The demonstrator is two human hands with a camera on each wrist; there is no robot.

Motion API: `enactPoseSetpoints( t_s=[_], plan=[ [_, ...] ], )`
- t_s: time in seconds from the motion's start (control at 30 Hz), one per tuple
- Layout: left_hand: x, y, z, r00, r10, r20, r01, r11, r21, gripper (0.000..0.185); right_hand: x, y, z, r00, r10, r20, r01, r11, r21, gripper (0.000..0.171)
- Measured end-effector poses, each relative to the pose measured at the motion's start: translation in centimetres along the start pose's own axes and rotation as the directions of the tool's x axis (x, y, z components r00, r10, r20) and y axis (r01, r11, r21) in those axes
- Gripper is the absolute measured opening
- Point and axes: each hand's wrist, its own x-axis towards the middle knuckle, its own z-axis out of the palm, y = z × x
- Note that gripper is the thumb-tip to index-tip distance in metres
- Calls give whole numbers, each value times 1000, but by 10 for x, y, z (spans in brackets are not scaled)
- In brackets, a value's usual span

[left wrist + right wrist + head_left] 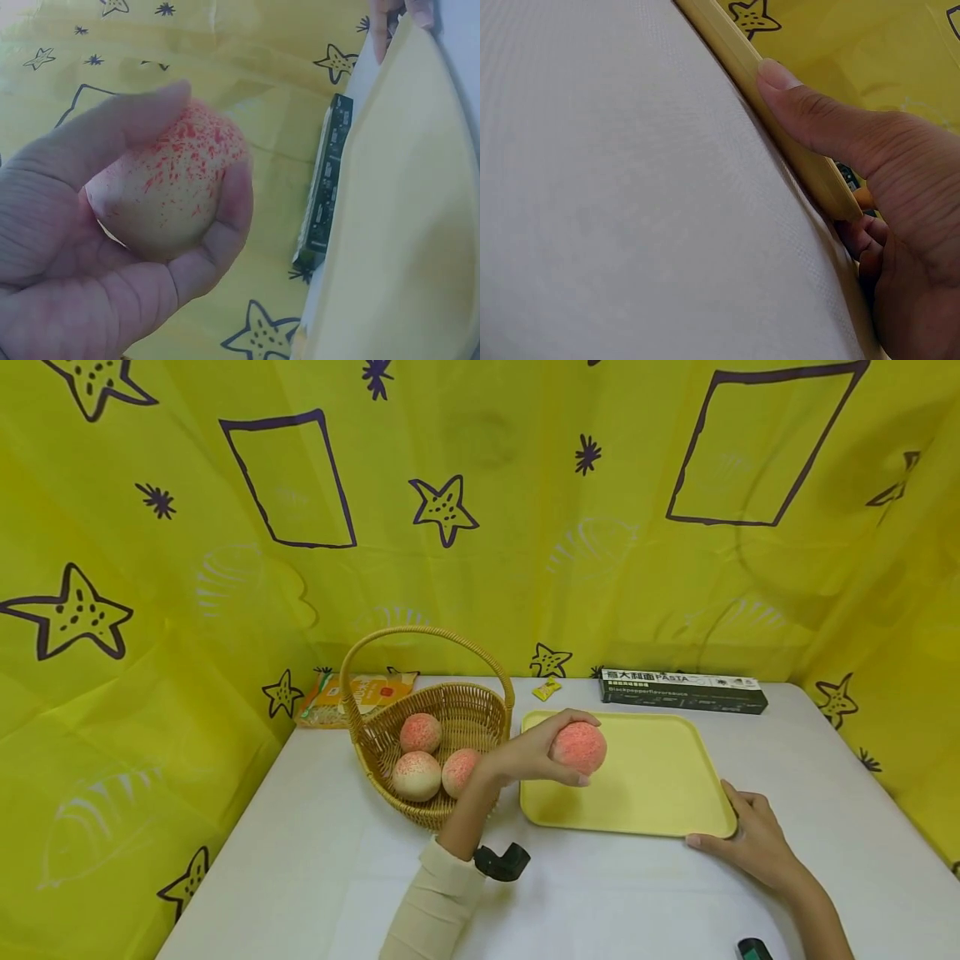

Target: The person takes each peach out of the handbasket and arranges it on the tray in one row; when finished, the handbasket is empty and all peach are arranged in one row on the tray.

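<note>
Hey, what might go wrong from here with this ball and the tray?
The ball is round and the tray shallow, so if the left hand lets go too high, it might roll over the rim.

The right hand grips one tray corner; a tug could slide or tilt it.

The left forearm passes close to the basket, so pulling back might bump it.

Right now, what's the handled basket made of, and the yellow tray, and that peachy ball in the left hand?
Handled basket: probably wicker, slightly glossy; woven strands show.
Yellow tray: likely smooth, satin plastic; its even colour and rounded rim suggest moulding.
Peachy ball: perhaps matte painted foam, going by its grainy red flecks, but I can't be sure.
</note>
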Motion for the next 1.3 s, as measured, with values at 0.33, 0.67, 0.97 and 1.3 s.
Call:
enactPoseSetpoints(
  t_s=[0.33,0.67,0.97,1.3],
  plan=[
    [12,-11,16,993,-78,-93,69,993,-97,79,1,0,0,1000,6,10,-6,1000,2,114],
    [38,-30,35,936,-236,-260,195,965,-175,76,0,-1,-2,1000,12,14,-12,1000,0,113],
    [71,-49,57,809,-356,-467,313,934,-171,80,-1,0,0,1000,14,12,-14,1000,-2,114],
    [100,-57,92,693,-383,-611,384,913,-136,78,0,0,-1,1000,17,16,-16,1000,-11,114]
  ],
)
